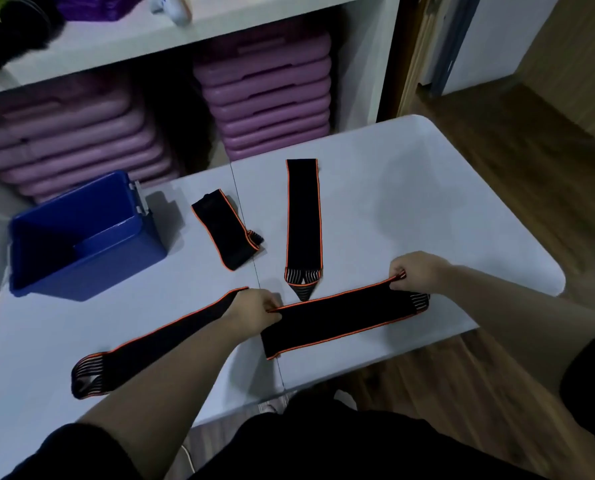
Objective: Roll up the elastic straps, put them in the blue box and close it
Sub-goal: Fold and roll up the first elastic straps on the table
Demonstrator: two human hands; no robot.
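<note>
The left hand (254,311) and the right hand (415,271) each pinch one end of a black elastic strap (341,322) with orange edges, fingers closed on its upper edge, and it lies flat on the white counter (427,202). Three more straps lie apart on the counter: one under the left forearm (143,355), one straight in the middle (303,216), one folded (225,233) beside the open blue box (81,237) at the left.

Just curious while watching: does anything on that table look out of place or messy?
Mostly tidy. Only the short strap beside the blue box stands out: it lies askew, folded over itself, while the other three straps lie flat.
</note>
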